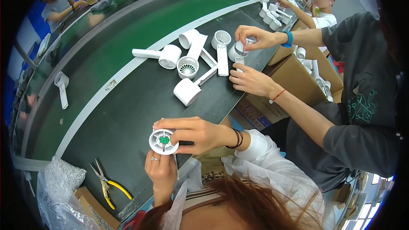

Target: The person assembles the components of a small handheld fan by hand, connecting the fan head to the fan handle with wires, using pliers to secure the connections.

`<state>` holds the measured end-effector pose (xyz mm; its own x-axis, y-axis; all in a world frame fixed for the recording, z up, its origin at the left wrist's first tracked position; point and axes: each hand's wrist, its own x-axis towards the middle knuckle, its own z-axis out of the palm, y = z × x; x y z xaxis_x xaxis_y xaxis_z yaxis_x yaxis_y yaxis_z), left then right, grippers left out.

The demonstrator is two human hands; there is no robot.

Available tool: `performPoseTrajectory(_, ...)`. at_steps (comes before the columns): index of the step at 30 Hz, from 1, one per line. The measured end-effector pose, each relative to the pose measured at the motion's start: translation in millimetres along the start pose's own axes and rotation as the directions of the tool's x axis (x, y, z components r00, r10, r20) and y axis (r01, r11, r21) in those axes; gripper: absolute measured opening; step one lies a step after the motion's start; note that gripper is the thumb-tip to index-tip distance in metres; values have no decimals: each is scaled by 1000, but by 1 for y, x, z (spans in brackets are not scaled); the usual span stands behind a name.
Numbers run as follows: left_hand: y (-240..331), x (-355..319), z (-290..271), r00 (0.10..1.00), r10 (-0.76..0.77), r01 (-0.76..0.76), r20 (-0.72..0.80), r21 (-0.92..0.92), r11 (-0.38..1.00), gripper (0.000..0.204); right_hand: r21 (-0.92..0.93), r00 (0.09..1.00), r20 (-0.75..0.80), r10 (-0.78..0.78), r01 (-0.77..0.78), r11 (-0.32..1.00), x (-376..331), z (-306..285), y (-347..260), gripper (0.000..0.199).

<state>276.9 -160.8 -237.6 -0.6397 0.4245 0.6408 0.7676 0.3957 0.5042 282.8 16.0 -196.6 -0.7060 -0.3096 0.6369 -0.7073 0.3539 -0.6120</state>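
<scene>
White fan head (163, 141) sits face-up at the counter's near edge, my right hand (194, 133) pinching its rim from the right, my left hand (160, 168) cupping it from underneath.

So the tabletop (128, 115) is a dark mat running beside a green conveyor belt (128, 25). A bunch of white handheld fan housings (187, 66) are scattered across its middle, and yellow-handled pliers (108, 183) sit near the front edge. One more white fan (61, 86) lies alone on the belt.
</scene>
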Motion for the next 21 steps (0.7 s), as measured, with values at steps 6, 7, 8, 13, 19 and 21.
performPoseTrajectory(6, 0, 2, -3, 1000, 5, -5, 6, -2, 1000, 20, -47, 1000, -7, -8, 7, 999, 8, 2, 2, 36)
performPoseTrajectory(7, -1, 1, -3, 1000, 9, -9, 16, -2, 1000, 20, -60, 1000, 10, 15, -14, 998, 9, 2, 2, 42)
performPoseTrajectory(8, -1, 0, -4, 1000, 8, -8, 20, -1, 1000, 20, -58, 1000, 9, 17, -16, 998, 9, 2, 3, 42)
performPoseTrajectory(13, 2, 0, -4, 998, -28, 26, 55, 27, 999, 24, 39, 992, 70, 107, -110, 993, 9, 2, 16, 53)
performPoseTrajectory(19, 2, 0, -4, 1000, -21, 20, 20, 55, 998, 22, 104, 989, 91, 118, -127, 986, 9, 6, 17, 53)
performPoseTrajectory(21, 3, 1, -4, 999, -26, 25, 22, 56, 998, 22, 112, 988, 85, 128, -138, 984, 8, 7, 17, 52)
